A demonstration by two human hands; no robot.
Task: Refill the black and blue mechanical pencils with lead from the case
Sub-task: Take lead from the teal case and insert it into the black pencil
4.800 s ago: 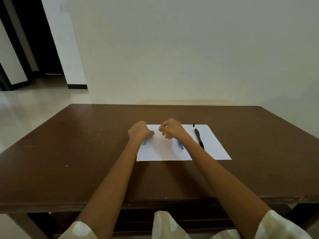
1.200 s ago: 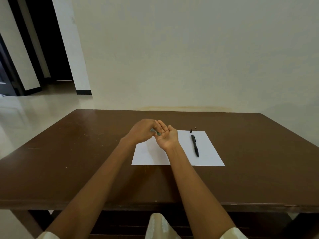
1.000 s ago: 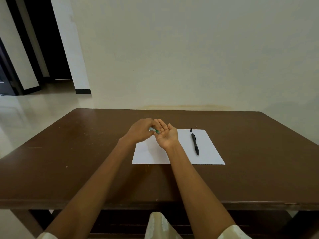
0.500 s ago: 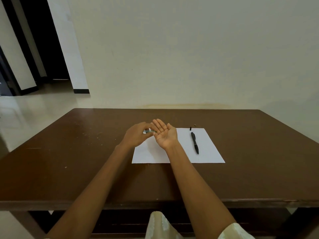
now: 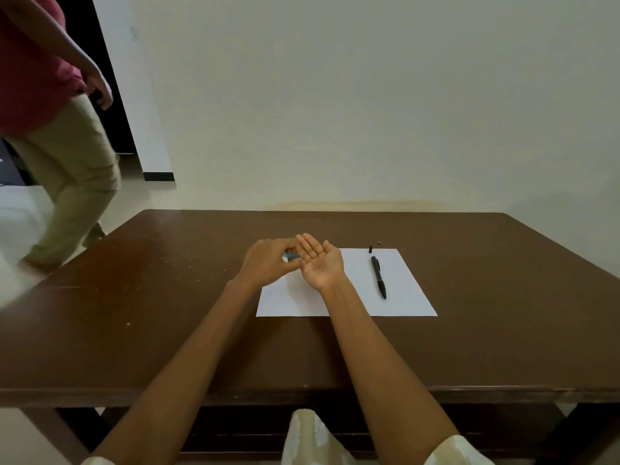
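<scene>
My left hand is pinched on a small teal-blue lead case, whose tip sits right at the fingers of my right hand. That right hand lies palm up and open over the white paper; I see nothing in the palm. The black mechanical pencil lies on the right half of the paper, tip toward me. Its small black cap and a tiny brown piece rest at the paper's far edge. The blue pencil is out of sight.
The brown wooden table stands against a pale wall. A person in a red top and khaki trousers is walking on the floor just beyond the table's far left corner.
A person has stepped into view at the far left. My left hand has shifted the case slightly against the open right palm. The black pencil has not moved.
</scene>
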